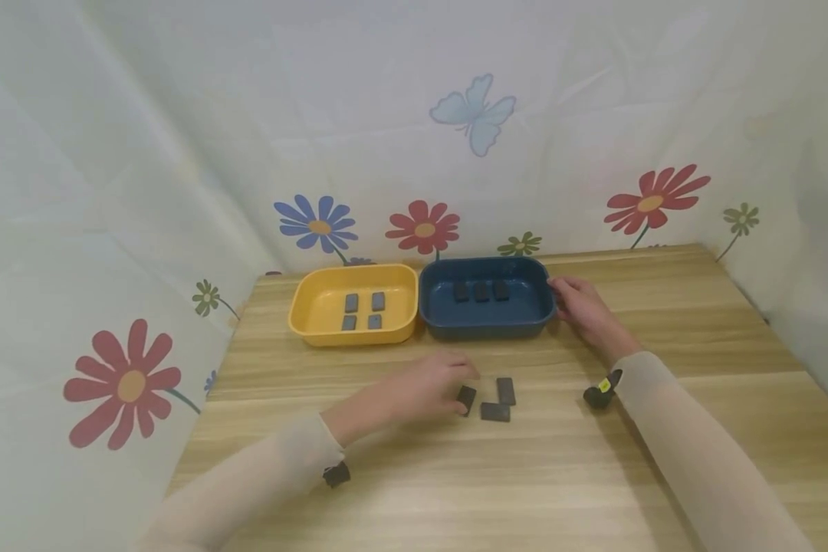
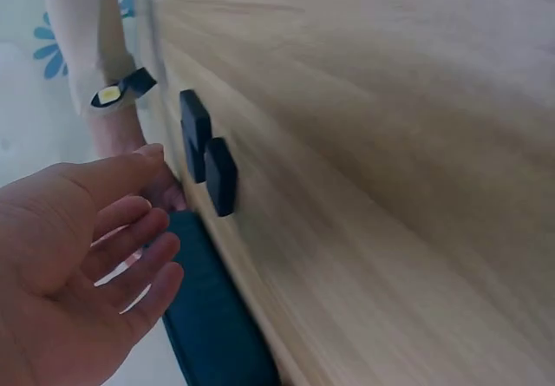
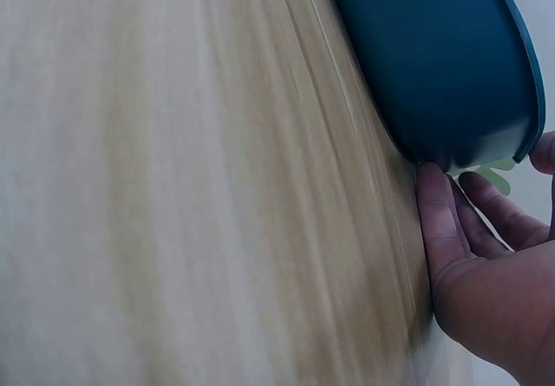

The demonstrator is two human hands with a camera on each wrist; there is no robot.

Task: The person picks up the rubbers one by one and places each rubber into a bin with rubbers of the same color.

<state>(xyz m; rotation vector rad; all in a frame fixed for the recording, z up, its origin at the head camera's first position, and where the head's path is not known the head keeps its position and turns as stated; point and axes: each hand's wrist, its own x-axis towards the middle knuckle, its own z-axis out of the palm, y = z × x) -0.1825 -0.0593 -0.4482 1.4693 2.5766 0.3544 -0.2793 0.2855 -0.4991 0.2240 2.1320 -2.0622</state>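
Observation:
My left hand point(image 1: 435, 383) hovers low over the table, fingers loosely bent and nothing gripped. Its thumb overlaps one black tile point(image 1: 467, 399) in the head view. Just right of it lie a second black tile point(image 1: 506, 391) and a third tile point(image 1: 494, 412), set at an angle to each other. In the left wrist view the tiles point(image 2: 223, 176) are beyond the fingertips. My right hand point(image 1: 586, 310) holds the right end of a dark blue tray point(image 1: 486, 331), with fingers point(image 3: 438, 204) at its base and another fingertip at the rim. Three black tiles point(image 1: 481, 292) lie inside.
Left of the blue tray stands a yellow tray point(image 1: 300, 326) holding several grey tiles point(image 1: 352, 303). Both trays sit near the back edge of the wooden table point(image 1: 524, 483). A white flower-print curtain point(image 1: 359, 115) hangs behind and at the sides.

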